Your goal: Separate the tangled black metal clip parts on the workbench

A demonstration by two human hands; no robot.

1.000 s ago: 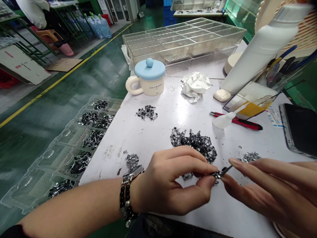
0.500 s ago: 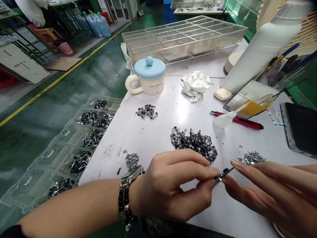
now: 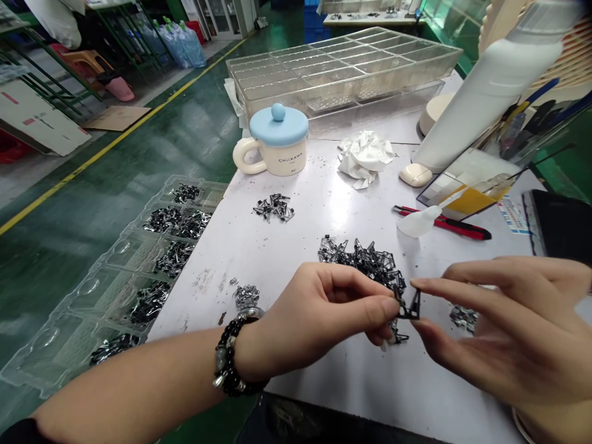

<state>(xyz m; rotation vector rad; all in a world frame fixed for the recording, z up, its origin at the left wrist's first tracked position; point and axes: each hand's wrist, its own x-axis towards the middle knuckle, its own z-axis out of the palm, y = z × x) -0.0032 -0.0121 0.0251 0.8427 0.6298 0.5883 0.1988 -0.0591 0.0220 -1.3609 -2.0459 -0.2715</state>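
Observation:
My left hand pinches a small black metal clip between thumb and fingers, just above the white table. My right hand meets it from the right, with forefinger and thumb on the same clip and the other fingers spread. Right behind the hands lies a big pile of black metal clips. A small heap of silvery parts shows between the right fingers. Another silvery heap lies by my left wrist, which wears a black bead bracelet.
A mug with a blue lid, crumpled paper, a red-black knife and a white bottle stand farther back. Clear compartment boxes sit at the far edge. A clear tray of black parts hangs off the left.
Both hands have lifted a little and turned. The clip between them now stands upright, bent open into a V. My left wrist has rolled, so the bracelet shows differently.

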